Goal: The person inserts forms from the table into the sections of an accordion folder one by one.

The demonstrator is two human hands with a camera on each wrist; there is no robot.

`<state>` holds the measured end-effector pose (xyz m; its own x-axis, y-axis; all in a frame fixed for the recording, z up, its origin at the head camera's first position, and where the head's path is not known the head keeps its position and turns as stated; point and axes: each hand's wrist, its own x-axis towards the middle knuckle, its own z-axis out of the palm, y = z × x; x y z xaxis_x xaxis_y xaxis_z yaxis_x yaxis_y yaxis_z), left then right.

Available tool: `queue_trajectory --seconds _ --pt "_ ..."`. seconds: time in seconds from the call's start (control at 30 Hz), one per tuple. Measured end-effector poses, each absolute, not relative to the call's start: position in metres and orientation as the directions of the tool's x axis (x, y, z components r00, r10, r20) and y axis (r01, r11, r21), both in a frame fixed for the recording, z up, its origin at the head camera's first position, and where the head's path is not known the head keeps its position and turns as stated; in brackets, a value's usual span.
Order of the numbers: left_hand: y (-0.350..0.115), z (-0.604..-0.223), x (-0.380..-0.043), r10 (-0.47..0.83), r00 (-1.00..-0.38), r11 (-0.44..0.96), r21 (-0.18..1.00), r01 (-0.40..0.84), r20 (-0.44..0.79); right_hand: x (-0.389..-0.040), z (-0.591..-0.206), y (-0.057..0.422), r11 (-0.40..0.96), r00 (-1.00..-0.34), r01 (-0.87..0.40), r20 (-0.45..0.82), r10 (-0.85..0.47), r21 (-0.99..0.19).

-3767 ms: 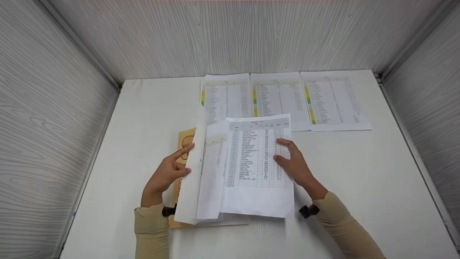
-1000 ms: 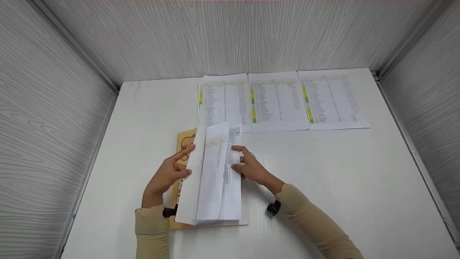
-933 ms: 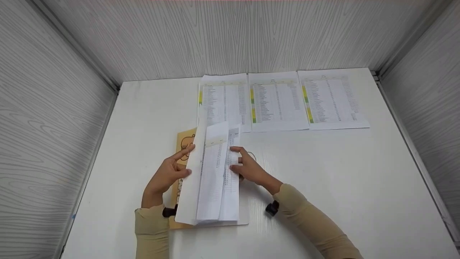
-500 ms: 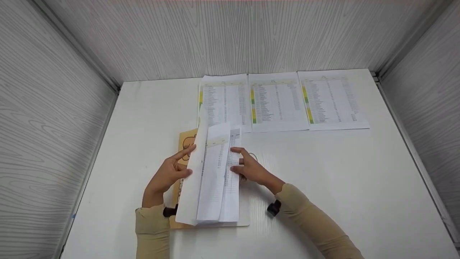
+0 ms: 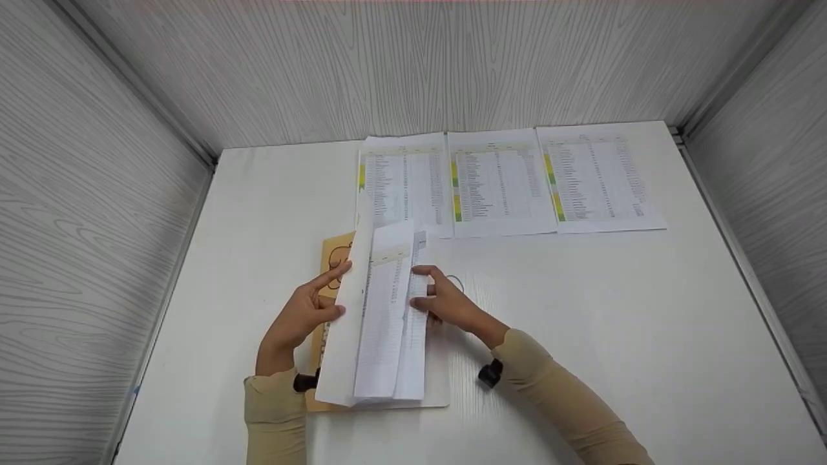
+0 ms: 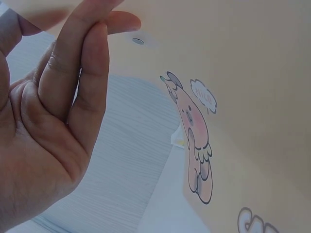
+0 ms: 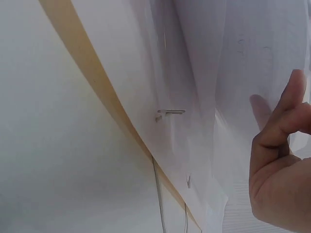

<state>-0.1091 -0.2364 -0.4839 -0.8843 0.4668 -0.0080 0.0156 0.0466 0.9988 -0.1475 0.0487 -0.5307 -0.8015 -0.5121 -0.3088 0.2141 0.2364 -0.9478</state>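
Note:
A yellow folder (image 5: 328,245) printed with a cartoon stands partly open in the middle of the table. My left hand (image 5: 294,320) holds its raised, white-faced cover (image 5: 341,345) between thumb and forefinger. Seen by the left wrist camera, the cover's outer face (image 6: 252,111) is pale yellow with a cartoon animal. Inside are printed sheets (image 5: 381,323); my right hand (image 5: 452,303) pinches the right-hand sheet (image 5: 413,368), which is bent up into a narrow strip. A metal fastener prong (image 7: 171,112) shows on the white inside, in the right wrist view.
Three printed sheets with yellow and green margins, a left one (image 5: 420,187), a middle one (image 5: 501,187) and a right one (image 5: 594,187), lie side by side at the back. A thin cord loop (image 5: 457,282) sticks out beside the right hand. Wood-patterned panels (image 5: 413,71) enclose the table.
Across the earlier frames the right hand moved left, carrying the wide-spread sheet's right side in toward the folder. In the last second it shifted only slightly left. The left hand stayed put.

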Motion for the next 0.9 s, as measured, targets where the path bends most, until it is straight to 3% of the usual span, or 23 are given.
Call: queue_trajectory --seconds 0.3,0.9 --pt "-0.236 -0.483 -0.109 0.471 -0.882 0.041 0.999 0.019 -0.003 -0.133 -0.524 0.058 0.283 -0.758 0.222 -0.348 -0.552 -0.933" --pt "-0.235 -0.486 -0.109 0.474 -0.88 0.054 0.999 0.005 -0.021 -0.126 -0.527 0.042 0.331 -0.787 0.186 -0.342 -0.514 -0.925"
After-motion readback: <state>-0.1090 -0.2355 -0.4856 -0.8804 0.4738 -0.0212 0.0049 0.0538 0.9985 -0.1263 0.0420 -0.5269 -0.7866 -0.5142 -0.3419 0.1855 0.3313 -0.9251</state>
